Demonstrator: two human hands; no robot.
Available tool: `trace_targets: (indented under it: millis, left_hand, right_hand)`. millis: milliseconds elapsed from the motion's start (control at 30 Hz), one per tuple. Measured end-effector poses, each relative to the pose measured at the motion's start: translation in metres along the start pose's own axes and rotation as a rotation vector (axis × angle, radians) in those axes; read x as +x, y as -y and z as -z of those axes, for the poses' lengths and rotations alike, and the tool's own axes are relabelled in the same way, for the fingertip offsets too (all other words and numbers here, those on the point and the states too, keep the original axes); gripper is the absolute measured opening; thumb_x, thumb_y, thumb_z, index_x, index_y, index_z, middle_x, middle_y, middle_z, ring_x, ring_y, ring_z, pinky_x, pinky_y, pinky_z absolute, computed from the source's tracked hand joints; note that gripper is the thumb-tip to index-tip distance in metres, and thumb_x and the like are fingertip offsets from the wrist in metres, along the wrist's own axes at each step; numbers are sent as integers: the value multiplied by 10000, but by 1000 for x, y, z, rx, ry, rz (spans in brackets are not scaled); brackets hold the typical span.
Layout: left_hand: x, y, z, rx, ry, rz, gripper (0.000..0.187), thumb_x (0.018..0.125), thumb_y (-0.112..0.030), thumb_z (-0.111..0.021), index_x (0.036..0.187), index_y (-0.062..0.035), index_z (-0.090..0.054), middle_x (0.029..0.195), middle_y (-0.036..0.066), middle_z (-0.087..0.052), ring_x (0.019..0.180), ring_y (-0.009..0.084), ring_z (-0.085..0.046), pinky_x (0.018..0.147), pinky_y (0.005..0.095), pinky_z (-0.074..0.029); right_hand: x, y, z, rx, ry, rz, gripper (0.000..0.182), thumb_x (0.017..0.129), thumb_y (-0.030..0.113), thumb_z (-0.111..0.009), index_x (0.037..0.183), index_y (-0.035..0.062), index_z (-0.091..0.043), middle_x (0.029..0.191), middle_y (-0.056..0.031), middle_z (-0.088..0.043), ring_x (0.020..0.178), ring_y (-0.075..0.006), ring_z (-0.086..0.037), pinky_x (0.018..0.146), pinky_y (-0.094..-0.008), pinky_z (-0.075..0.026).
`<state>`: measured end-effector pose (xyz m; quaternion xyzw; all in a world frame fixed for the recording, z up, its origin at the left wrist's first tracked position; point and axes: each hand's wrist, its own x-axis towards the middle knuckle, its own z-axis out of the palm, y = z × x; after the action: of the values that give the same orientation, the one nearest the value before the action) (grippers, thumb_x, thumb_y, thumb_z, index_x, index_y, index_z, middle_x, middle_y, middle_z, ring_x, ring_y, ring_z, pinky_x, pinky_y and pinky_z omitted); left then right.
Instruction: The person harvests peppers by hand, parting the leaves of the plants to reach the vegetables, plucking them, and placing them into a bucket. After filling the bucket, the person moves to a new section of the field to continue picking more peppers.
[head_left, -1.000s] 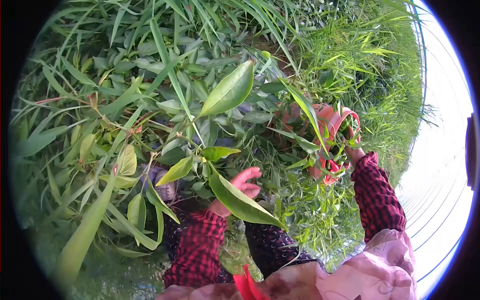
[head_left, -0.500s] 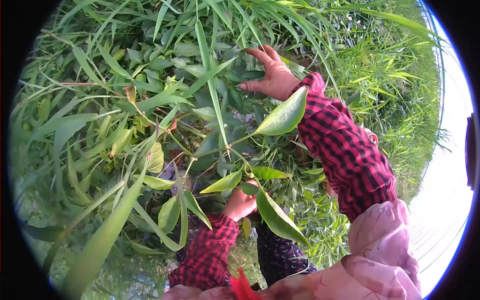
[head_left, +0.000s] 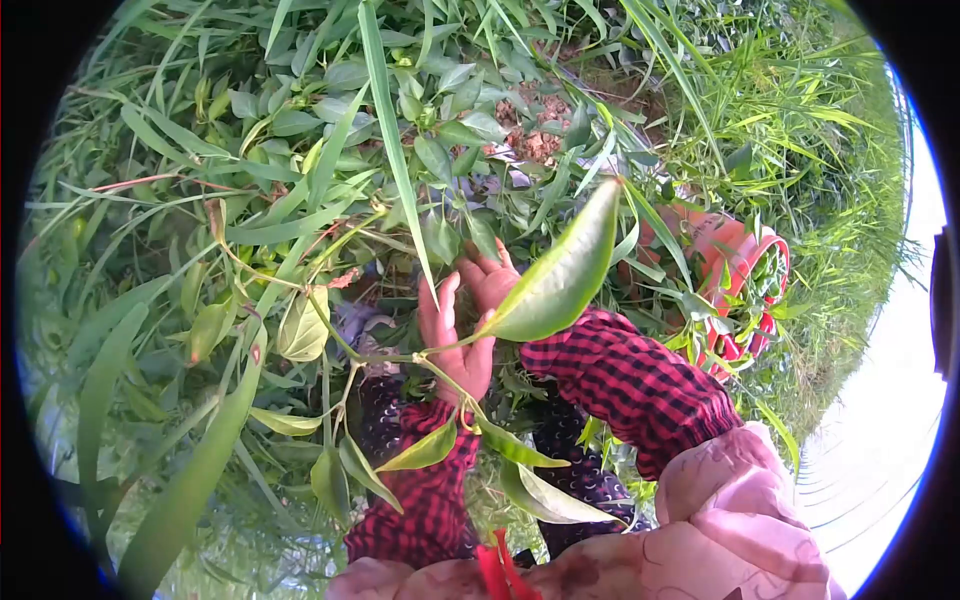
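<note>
My left hand (head_left: 455, 340) is raised among the leaves below the middle of the view, its fingers stretched upward and its thumb apart. Close beside it, slightly higher and to the right, my right hand (head_left: 490, 282) reaches into the foliage with fingers extended, partly covered by leaves. Nothing shows in either palm. A large pale-green leaf (head_left: 562, 270) on a thin branch (head_left: 388, 358) hangs in front of both hands. Around them is a leafy green plant (head_left: 435, 160).
A red bucket (head_left: 698, 238) holding green leaves lies tilted to the right. Long grass blades (head_left: 390, 120) cross the view. Reddish soil (head_left: 540, 125) shows between the plants. My patterned trousers (head_left: 575, 465) are below, and a red strap (head_left: 497, 570) hangs at the bottom.
My right hand has come down and left from the upper foliage to beside my left hand. My left hand has risen, its fingers now showing. More of the bucket is visible.
</note>
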<state>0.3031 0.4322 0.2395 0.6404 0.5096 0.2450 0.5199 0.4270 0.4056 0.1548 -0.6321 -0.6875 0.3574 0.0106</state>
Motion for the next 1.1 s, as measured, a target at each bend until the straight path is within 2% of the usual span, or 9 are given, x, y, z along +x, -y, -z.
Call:
trace_targets:
  millis: [167,600,667,733,833,867,933,1033,1100]
  left_hand:
    - [6,9,-5,-714,-86,781,717,811,-273,-590,1356,-103,-157,1314,141,-324,1207,230,-309,982,362,-254]
    - [-7,58,-14,-105,131,420,121,822,-105,-567,850,10,-591,687,-28,-555,631,52,-448,571,222,-371]
    - [3,31,-8,-527,144,633,120,821,-97,-555,870,8,-584,733,-20,-569,667,53,-460,601,219,-381]
    - [3,29,-6,-681,131,666,124,821,-97,-552,883,7,-580,759,-15,-576,690,53,-466,619,218,-388]
    - [-5,46,-7,-203,148,548,203,768,-189,-574,882,-23,-596,660,43,-594,569,147,-538,546,257,-416]
    - [-8,54,-7,-199,149,546,203,768,-189,-574,882,-23,-596,660,43,-594,569,147,-538,546,257,-416]
    - [-10,63,-6,-152,56,438,213,744,-191,-582,851,-7,-584,634,85,-581,560,173,-529,558,306,-425]
    - [-3,57,7,-19,106,440,250,714,-209,-593,832,10,-572,648,119,-583,580,195,-525,595,329,-428]
    - [-7,68,10,-3,112,476,247,695,-202,-613,810,13,-571,670,108,-592,594,169,-519,607,309,-426]
  right_hand:
    - [-16,12,7,344,-346,-14,365,682,27,-564,1041,-29,-532,1178,-233,-423,1147,-405,-359,1008,-463,-266]
    - [-52,19,36,1773,-673,-669,418,731,-106,-504,1114,56,-467,978,-23,-545,721,-76,-533,660,-216,-454]
    - [-54,8,49,1523,-412,-734,407,717,-25,-542,1111,58,-480,919,-53,-578,734,-153,-578,675,-263,-474]
    - [-50,15,81,140,-351,-211,375,715,84,-575,1085,61,-516,868,-113,-607,748,-261,-599,683,-329,-482]
    - [-12,10,143,868,-334,-299,251,763,19,-567,1011,-7,-549,808,-118,-603,711,-150,-591,667,-283,-475]
    - [6,-4,149,933,-592,-215,262,719,22,-567,981,-1,-561,852,-164,-609,762,-293,-598,692,-356,-471]
    - [39,-58,145,201,-795,-127,421,711,100,-621,1112,49,-500,1101,-161,-523,941,-319,-543,828,-370,-438]
    - [41,-106,111,60,-10,-618,879,647,553,-640,1309,94,-289,1138,-212,-507,1052,-347,-491,900,-377,-390]
    - [29,-107,79,37,294,-557,757,608,614,-622,1095,39,-549,942,-211,-601,947,-322,-566,841,-382,-429]
